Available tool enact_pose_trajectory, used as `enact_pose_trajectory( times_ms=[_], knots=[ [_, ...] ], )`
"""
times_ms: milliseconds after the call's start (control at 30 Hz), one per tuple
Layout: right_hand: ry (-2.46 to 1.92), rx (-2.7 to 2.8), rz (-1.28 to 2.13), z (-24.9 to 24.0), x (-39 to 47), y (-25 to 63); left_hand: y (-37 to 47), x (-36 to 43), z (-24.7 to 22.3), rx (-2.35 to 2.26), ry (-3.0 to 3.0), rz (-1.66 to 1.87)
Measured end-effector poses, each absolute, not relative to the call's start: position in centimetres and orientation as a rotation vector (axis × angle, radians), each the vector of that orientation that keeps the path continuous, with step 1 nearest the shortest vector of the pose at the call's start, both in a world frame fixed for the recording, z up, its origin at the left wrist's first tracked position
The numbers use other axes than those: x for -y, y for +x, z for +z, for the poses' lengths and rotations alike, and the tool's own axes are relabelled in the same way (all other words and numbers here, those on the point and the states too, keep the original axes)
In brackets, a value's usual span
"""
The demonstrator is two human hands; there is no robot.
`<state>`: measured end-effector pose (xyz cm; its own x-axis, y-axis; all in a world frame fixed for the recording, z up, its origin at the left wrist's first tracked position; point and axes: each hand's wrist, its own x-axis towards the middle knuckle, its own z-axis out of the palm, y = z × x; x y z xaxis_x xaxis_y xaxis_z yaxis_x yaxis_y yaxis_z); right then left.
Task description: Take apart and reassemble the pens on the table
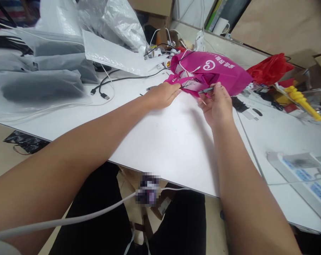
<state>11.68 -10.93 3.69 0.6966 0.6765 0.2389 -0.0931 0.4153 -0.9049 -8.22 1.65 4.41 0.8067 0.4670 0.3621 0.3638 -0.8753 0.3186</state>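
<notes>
My right hand (219, 105) pinches a grey pen (206, 90) between thumb and fingers, above the white table by the opening of a magenta bag (224, 71). My left hand (164, 95) rests on the table left of the bag mouth, its fingers pressed together. A thin dark tip shows at its fingertips, and what they hold is mostly hidden. Behind the left wrist, the end of a grey pen-like piece (151, 88) lies on the table. Inside the bag mouth is a white printed paper or box (193, 85).
Grey plastic-wrapped packs (40, 85) and a black USB cable (104, 95) lie at left. Behind stands clear plastic wrap (120, 24). To the right are a red bag (270, 69), a yellow tool-like piece (304, 102) and a power strip (304, 177). A white cable (70, 221) crosses my lap.
</notes>
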Motion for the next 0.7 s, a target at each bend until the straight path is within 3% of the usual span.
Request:
enact_pose_trajectory(
  times_ms=[700],
  knots=[
    [-1.136,0.9,0.514,3.62,10.72,10.95,-7.56,-0.92,4.07,-0.505,2.709,0.659]
  ],
)
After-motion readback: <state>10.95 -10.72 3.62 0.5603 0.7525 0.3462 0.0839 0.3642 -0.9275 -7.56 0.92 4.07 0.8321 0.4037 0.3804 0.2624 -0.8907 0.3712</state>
